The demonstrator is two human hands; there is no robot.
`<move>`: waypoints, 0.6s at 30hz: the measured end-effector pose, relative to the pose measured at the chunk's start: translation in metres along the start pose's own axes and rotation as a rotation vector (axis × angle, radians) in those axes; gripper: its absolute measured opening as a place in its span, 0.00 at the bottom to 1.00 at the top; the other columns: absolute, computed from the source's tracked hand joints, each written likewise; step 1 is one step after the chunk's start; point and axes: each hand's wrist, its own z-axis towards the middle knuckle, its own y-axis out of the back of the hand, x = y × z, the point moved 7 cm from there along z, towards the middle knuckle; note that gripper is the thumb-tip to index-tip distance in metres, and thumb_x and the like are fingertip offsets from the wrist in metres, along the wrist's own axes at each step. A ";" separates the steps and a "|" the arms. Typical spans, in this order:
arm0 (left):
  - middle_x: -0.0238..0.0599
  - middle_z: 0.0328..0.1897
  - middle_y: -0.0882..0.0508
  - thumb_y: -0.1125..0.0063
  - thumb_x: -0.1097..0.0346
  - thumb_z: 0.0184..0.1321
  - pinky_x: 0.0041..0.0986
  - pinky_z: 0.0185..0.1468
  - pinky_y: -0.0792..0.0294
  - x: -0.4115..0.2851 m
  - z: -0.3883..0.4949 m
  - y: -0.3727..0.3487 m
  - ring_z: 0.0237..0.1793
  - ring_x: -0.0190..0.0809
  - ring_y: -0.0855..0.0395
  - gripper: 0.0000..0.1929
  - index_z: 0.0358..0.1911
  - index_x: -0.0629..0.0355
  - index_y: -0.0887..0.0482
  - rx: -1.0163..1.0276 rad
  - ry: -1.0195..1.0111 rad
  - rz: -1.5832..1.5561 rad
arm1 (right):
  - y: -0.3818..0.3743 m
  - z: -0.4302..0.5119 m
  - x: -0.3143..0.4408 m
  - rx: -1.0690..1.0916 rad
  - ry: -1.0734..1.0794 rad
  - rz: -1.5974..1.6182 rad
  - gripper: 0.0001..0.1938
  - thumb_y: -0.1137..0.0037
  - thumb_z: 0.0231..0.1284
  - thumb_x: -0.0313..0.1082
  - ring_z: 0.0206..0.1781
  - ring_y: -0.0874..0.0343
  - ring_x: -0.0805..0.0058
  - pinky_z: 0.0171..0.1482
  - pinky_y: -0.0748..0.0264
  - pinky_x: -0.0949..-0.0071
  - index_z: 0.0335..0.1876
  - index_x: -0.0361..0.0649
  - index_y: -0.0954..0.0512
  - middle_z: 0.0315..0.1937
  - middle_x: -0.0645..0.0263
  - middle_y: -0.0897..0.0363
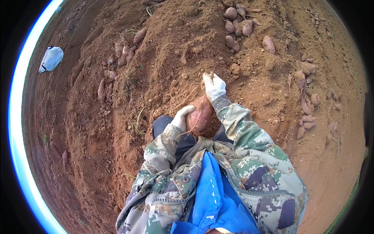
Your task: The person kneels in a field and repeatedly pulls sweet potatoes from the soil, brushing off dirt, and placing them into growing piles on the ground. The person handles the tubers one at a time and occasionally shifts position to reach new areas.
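My left hand [181, 118], in a white glove, is closed around the left side of a large reddish sweet potato [200, 113], held just in front of my body. Thin roots trail from it. Beyond its upper right end is my right hand [215, 85], also in a white, soil-stained glove, its fingers pinched together on what looks like a thin root or stem. Whether the right wrist touches the sweet potato cannot be told. Loose brown soil lies beneath both hands.
Piles of sweet potatoes lie on the soil at the top [230, 13], to the right [308, 68] and at the upper left [125, 55]. A single one [268, 44] rests between piles. A white sack [51, 58] lies at the far left. Soil ridges run through the field.
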 end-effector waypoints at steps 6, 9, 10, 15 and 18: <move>0.48 0.71 0.20 0.36 0.58 0.63 0.49 0.73 0.30 0.055 -0.004 -0.013 0.68 0.53 0.21 0.34 0.72 0.61 0.28 -0.005 -0.093 -0.195 | 0.108 0.023 -0.049 -0.132 -0.202 -0.403 0.34 0.34 0.65 0.57 0.51 0.17 0.63 0.57 0.22 0.63 0.68 0.41 0.28 0.49 0.52 0.15; 0.47 0.73 0.22 0.27 0.60 0.53 0.45 0.75 0.32 0.033 -0.005 -0.011 0.69 0.51 0.22 0.44 0.75 0.62 0.33 0.022 -0.175 0.011 | 0.155 -0.011 -0.062 0.091 -0.454 -0.788 0.53 0.34 0.62 0.61 0.72 0.25 0.47 0.71 0.28 0.57 0.85 0.46 0.51 0.72 0.39 0.29; 0.47 0.73 0.22 0.26 0.60 0.51 0.44 0.75 0.33 0.025 -0.003 -0.011 0.69 0.51 0.23 0.45 0.75 0.62 0.33 -0.011 -0.216 0.078 | 0.142 -0.032 -0.068 0.153 -0.532 -0.394 0.53 0.33 0.63 0.59 0.72 0.25 0.48 0.72 0.29 0.58 0.85 0.45 0.51 0.72 0.40 0.29; 0.47 0.77 0.28 0.20 0.66 0.47 0.40 0.78 0.38 0.009 0.008 -0.041 0.74 0.46 0.29 0.53 0.79 0.63 0.39 -0.137 -0.405 0.516 | 0.063 -0.092 -0.036 0.079 -0.062 -0.037 0.44 0.33 0.68 0.52 0.71 0.25 0.64 0.71 0.29 0.68 0.83 0.40 0.42 0.72 0.49 0.27; 0.49 0.79 0.31 0.19 0.64 0.47 0.42 0.77 0.36 0.003 0.018 -0.063 0.76 0.48 0.31 0.55 0.80 0.61 0.42 -0.168 -0.429 0.637 | 0.056 -0.065 -0.059 -0.055 -0.359 0.460 0.31 0.38 0.73 0.50 0.62 0.20 0.69 0.65 0.24 0.68 0.71 0.35 0.27 0.63 0.55 0.19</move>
